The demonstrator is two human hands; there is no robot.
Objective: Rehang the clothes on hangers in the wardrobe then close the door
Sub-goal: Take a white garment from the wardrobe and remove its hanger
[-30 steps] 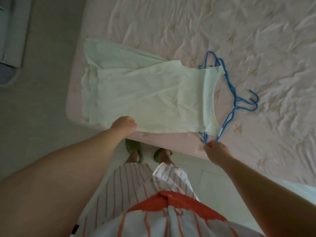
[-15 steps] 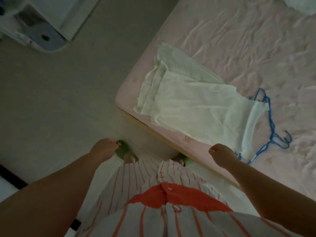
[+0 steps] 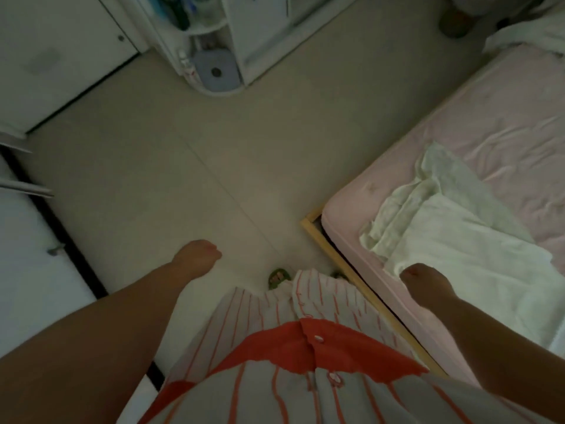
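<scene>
pale cotton-looking garment [image 3: 458, 240]: lies flat on the pink bed [image 3: 504, 123], near its corner, one end bunched toward the bed edge
long axis: runs from that bunched end near the corner off toward the right edge of view; far end cut off by the frame
hanger: not in view from my camera, can't say where it sits
right hand [image 3: 423, 281]: nearer one, hangs just beside the garment's near edge; looks apart from the cloth, though the overlap in view makes it hard to be sure; fingers curled under, nothing in them that I can see
left hand [image 3: 195, 255]: over bare floor [image 3: 183, 148], well apart from the garment; fingers loosely curled, holds nothing
direction: garment lies to my right and slightly ahead of both hands; body faces the floor, not the bed
white wardrobe door [image 3: 27, 240]: at my left, opposite side from the bed
judgement: garment not hung yet; picking it up means reaching right, right hand first
shelf unit [image 3: 211, 50]: across the floor, top of view, blurred
</scene>
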